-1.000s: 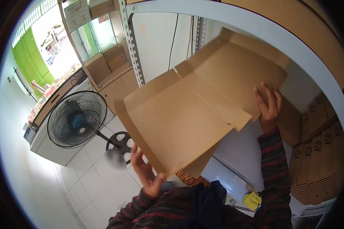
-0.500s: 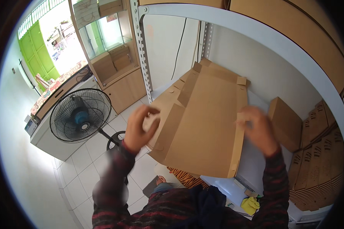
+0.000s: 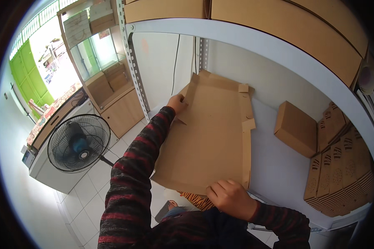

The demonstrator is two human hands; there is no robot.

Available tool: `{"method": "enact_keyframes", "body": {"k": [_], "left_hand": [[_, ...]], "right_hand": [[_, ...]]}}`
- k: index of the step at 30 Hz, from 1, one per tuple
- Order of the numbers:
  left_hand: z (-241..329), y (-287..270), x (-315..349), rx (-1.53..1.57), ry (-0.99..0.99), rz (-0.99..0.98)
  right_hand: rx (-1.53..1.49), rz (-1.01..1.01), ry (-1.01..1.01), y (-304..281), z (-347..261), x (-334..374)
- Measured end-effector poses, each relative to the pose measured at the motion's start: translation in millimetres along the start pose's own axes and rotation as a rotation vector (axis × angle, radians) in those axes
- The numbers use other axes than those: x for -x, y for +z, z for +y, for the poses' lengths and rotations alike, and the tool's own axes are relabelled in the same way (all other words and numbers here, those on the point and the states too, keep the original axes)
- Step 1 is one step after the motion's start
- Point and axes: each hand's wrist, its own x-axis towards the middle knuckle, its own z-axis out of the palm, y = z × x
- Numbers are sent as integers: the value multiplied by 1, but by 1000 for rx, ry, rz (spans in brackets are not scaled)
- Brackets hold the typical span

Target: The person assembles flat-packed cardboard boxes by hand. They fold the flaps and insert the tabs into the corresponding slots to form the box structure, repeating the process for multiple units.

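Observation:
A large brown flat cardboard box blank (image 3: 207,137) with scored flaps lies on the white shelf surface in front of me. My left hand (image 3: 177,103) reaches far along its left side, fingers curled at the left flap, which stands partly raised. Low at the near edge, my right hand (image 3: 232,200) has its fingers bent over the cardboard's rim; its thumb is hidden. Small folded tabs (image 3: 248,123) show along the blank's right side.
Folded cardboard boxes (image 3: 340,166) stand stacked at the right, beside a closed brown box (image 3: 297,128). A grey metal shelf beam (image 3: 237,31) arches overhead, carrying more boxes (image 3: 278,29). A black standing fan (image 3: 79,143) is on the left, near a wooden cabinet (image 3: 120,112).
Both hands, earlier raised apart above the cardboard, are now on it: the left moved forward to the left flap, the right came down to the near edge. The view has shifted right.

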Motion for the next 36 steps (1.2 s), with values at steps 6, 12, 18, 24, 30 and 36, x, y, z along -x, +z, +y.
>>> {"method": "enact_keyframes", "body": {"k": [6, 12, 18, 24, 30, 36], "left_hand": [[88, -59, 39, 293, 218, 253], [118, -97, 121, 299, 262, 460], [102, -87, 187, 247, 169, 571], [79, -71, 232, 305, -59, 550], [85, -63, 252, 132, -60, 799], [152, -56, 227, 188, 398, 41]], "right_hand": [[232, -48, 168, -41, -1, 26], [390, -95, 244, -41, 36, 27], [438, 97, 173, -15, 136, 0], [306, 79, 139, 31, 191, -3], [74, 38, 363, -3, 141, 1], [-354, -293, 325, -37, 123, 7]]}}
